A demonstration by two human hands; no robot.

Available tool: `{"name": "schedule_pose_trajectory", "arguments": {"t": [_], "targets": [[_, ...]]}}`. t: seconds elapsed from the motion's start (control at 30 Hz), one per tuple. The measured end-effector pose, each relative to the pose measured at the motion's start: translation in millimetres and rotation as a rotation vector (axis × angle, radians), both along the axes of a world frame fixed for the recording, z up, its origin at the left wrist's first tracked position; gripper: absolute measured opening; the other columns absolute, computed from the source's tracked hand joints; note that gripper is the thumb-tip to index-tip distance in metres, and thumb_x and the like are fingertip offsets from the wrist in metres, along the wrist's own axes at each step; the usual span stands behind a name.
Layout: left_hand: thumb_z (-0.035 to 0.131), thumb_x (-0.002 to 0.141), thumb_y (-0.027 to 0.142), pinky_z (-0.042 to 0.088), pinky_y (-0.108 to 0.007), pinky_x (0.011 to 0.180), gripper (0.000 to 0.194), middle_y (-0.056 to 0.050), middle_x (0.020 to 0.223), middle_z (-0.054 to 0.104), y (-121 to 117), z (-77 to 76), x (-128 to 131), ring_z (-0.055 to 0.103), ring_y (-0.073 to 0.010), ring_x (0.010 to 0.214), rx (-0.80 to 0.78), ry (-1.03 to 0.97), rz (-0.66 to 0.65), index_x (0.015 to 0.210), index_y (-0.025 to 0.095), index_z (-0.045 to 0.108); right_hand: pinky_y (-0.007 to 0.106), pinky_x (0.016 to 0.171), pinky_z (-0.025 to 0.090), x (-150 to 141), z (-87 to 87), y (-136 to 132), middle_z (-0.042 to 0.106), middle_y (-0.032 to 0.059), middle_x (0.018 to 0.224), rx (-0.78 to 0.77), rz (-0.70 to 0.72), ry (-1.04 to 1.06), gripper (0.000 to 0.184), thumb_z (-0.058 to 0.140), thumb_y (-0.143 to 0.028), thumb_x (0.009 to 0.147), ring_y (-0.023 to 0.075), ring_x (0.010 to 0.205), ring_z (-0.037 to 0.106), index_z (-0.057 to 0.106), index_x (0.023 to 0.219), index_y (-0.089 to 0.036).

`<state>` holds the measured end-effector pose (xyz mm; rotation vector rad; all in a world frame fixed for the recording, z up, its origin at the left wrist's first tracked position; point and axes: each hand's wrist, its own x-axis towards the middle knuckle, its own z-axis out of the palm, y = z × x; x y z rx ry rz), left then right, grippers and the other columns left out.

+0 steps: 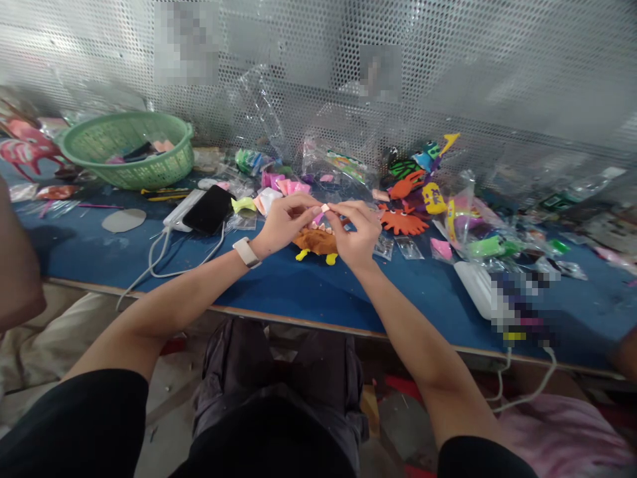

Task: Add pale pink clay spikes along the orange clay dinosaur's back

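Observation:
My left hand (284,224) and my right hand (356,232) meet above the blue table (279,285), fingertips pinched together on a small pale pink piece (325,208). Just below them lies an orange felt creature (315,241) with yellow feet and pink bits along its top edge. A white watch sits on my left wrist.
A green basket (127,150) stands at the back left. A black phone (208,208) on a white device with cables lies left of my hands. Orange felt figures (404,220), coloured pieces and plastic bags crowd the right and back. Another person's arm shows at the left edge.

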<state>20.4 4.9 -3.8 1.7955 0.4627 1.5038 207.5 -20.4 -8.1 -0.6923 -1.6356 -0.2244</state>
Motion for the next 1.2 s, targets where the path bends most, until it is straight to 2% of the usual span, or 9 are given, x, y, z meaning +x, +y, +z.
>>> {"name": "schedule_pose_trajectory", "arguments": {"t": [0.17, 0.4, 0.67, 1.03, 1.2], "targets": [[0.085, 0.094, 0.061, 0.050, -0.018, 0.051, 0.044, -0.002, 0.079, 0.076, -0.2, 0.1, 0.2, 0.062, -0.0047, 0.055, -0.030, 0.011, 0.076, 0.095, 0.017, 0.083, 0.027, 0.059, 0.062, -1.3, -1.0, -0.3, 0.082, 0.0022, 0.099, -0.036, 0.062, 0.050, 0.007, 0.080, -0.026, 0.103, 0.0157, 0.084, 0.077, 0.085, 0.107, -0.027], [0.085, 0.093, 0.063, 0.054, -0.018, 0.054, 0.046, -0.004, 0.087, 0.080, -0.6, 0.1, -0.2, 0.065, -0.0051, 0.058, -0.033, 0.024, 0.059, 0.097, 0.018, 0.084, 0.028, 0.058, 0.062, -2.4, -2.0, -0.3, 0.083, 0.0017, 0.098, -0.100, 0.046, 0.074, 0.009, 0.079, -0.033, 0.104, 0.0158, 0.083, 0.077, 0.085, 0.106, -0.027], [0.084, 0.096, 0.056, 0.054, -0.017, 0.054, 0.038, -0.004, 0.090, 0.080, 0.7, -2.3, 0.3, 0.064, -0.0040, 0.058, 0.022, 0.007, 0.076, 0.095, 0.018, 0.083, 0.026, 0.058, 0.061, -3.1, -1.1, -0.8, 0.082, 0.0019, 0.095, -0.041, 0.059, 0.048, 0.008, 0.077, -0.030, 0.105, 0.0146, 0.081, 0.075, 0.084, 0.103, -0.025], [0.087, 0.094, 0.057, 0.053, -0.016, 0.053, 0.039, -0.002, 0.086, 0.076, 1.2, -2.9, 0.0, 0.064, -0.0037, 0.057, 0.038, -0.004, 0.089, 0.094, 0.018, 0.082, 0.027, 0.056, 0.060, -3.7, -0.8, -2.7, 0.082, 0.0031, 0.095, -0.067, 0.017, 0.022, 0.015, 0.075, -0.037, 0.106, 0.0159, 0.082, 0.076, 0.085, 0.102, -0.026], [0.087, 0.093, 0.057, 0.051, -0.017, 0.052, 0.039, -0.001, 0.085, 0.074, 1.0, -2.5, 0.0, 0.063, -0.0031, 0.056, 0.036, 0.011, 0.116, 0.094, 0.019, 0.082, 0.027, 0.057, 0.060, -3.8, -1.9, -2.1, 0.081, 0.0030, 0.102, -0.073, 0.067, 0.044, 0.014, 0.076, -0.035, 0.106, 0.0135, 0.077, 0.073, 0.084, 0.113, -0.027]]}}
